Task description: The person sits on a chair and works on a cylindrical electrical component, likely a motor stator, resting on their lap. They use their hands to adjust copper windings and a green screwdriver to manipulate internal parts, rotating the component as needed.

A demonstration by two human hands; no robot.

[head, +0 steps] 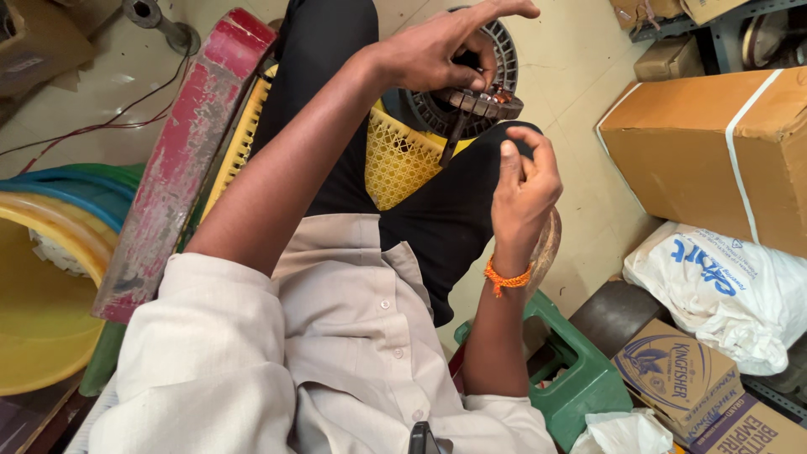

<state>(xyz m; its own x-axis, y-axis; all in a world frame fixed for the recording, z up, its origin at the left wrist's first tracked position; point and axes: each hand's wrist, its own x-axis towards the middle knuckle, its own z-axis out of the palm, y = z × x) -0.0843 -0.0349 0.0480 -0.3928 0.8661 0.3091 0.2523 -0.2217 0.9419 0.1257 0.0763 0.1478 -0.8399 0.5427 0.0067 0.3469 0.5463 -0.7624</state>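
With arm stretched forward, the left hand (441, 52) clamps one round wound stator (479, 92), while at its 5 o'clock the raised right hand (523, 187) pinches fingers together, contents unclear.

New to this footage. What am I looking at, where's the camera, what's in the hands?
There is no machine here: a seated person works with two bare hands, and the single picture comes from a camera on that person's head, looking down past the shirt and lap.

The left hand grips a dark round part with copper wire windings, likely a motor piece, held over the knees. The right hand, with an orange thread bracelet at the wrist, is raised just below the part with its fingers curled; whether it pinches a fine wire is too small to tell.

Under the legs is a yellow mesh stool. Around it on the floor: a worn red board, a yellow tub, a green plastic stool, cardboard boxes and a white bag.
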